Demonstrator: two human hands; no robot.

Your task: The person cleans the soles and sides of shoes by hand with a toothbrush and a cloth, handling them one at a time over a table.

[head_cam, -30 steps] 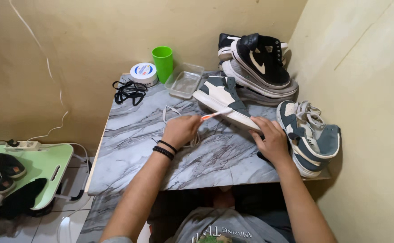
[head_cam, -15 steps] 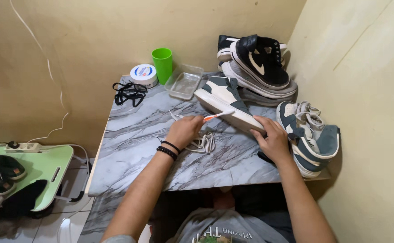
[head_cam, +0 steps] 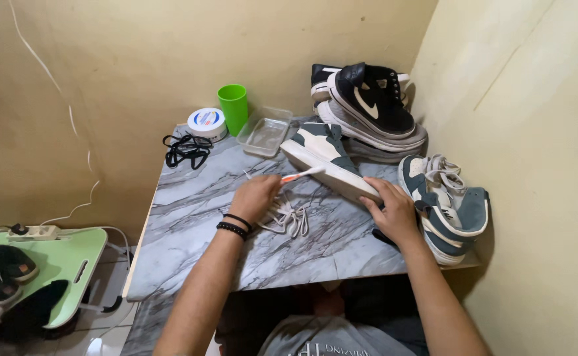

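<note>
Person sits at a marble table (head_cam: 190,224) set in the corner of a yellow-walled room. Left hand (head_cam: 255,198) closed around a toothbrush (head_cam: 300,175), orange and white, its head against the pale sole edge of a grey-white sneaker (head_cam: 328,160). That sneaker lies tipped on its side near the table's middle-right, sole facing the person. Right hand (head_cam: 392,212) presses down on the sneaker's near end, fingers curled over the sole, steadying it. Two black bracelets (head_cam: 235,224) on the left wrist. Loose white laces (head_cam: 288,216) lie on the table just beside the left hand, below the brush. Matching grey-white sneaker (head_cam: 442,201), laces in, sits at the right table edge, just beside the right hand. Behind the held sneaker, a stack of black-and-white high-tops (head_cam: 367,102) against the back wall. Clear plastic tub (head_cam: 264,133) near the held sneaker's far end; green cup (head_cam: 234,107) and a round white tin (head_cam: 207,122) beside it at the back. Black laces (head_cam: 185,148) bundled at the back left of the table. Off to the left, lower down, a green folding tray (head_cam: 64,260) carrying dark insoles (head_cam: 8,260), and a white power strip (head_cam: 33,231) at its far edge.
</note>
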